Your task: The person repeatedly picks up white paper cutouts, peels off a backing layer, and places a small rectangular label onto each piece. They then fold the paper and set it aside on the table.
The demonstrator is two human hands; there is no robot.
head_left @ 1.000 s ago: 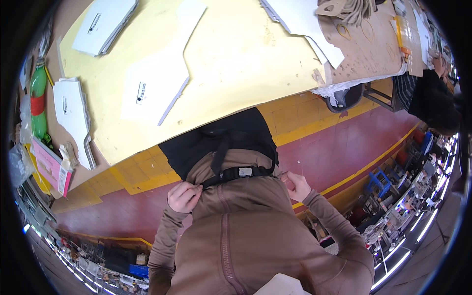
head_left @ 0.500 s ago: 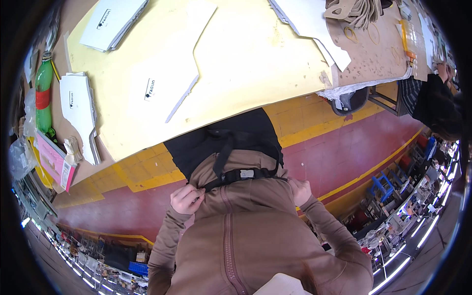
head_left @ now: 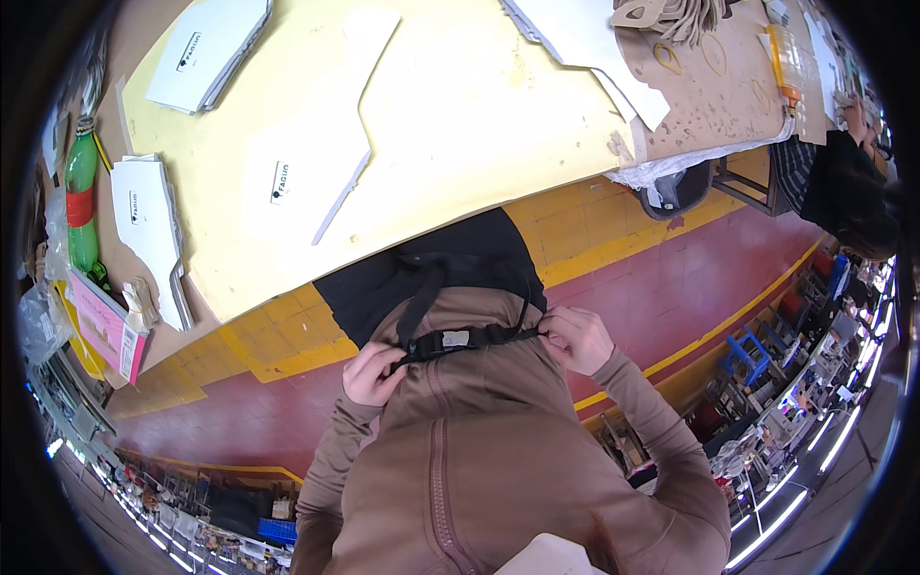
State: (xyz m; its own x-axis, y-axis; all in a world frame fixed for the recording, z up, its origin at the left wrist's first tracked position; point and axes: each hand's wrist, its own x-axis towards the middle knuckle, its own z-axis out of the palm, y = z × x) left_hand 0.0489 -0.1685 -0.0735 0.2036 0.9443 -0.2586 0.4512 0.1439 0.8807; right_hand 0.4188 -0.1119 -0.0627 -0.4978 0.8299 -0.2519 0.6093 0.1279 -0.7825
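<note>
A black strap (head_left: 498, 334) with a grey-faced buckle (head_left: 455, 338) runs across the waist of my brown zip jacket (head_left: 498, 393). My left hand (head_left: 373, 375) pinches the strap at its left end, fingers closed. At the other end my right hand (head_left: 577, 339) also pinches the strap between thumb and fingers, drawing it a little away from the jacket. A loose black strap end (head_left: 419, 305) hangs in front of the buckle, over my black lower garment (head_left: 479, 244).
Ahead stands a table with a yellow sheet (head_left: 460, 144), bearing white pattern pieces (head_left: 287, 172) and stacks of white-grey pieces (head_left: 149, 225). A green bottle (head_left: 81, 201) and pink box (head_left: 101, 321) are at left. Another person (head_left: 848, 192) works at far right.
My right hand has risen and turned inward, its pinch on the strap now showing. My left hand has shifted slightly right. The view has moved a little, so the table sits further left.
</note>
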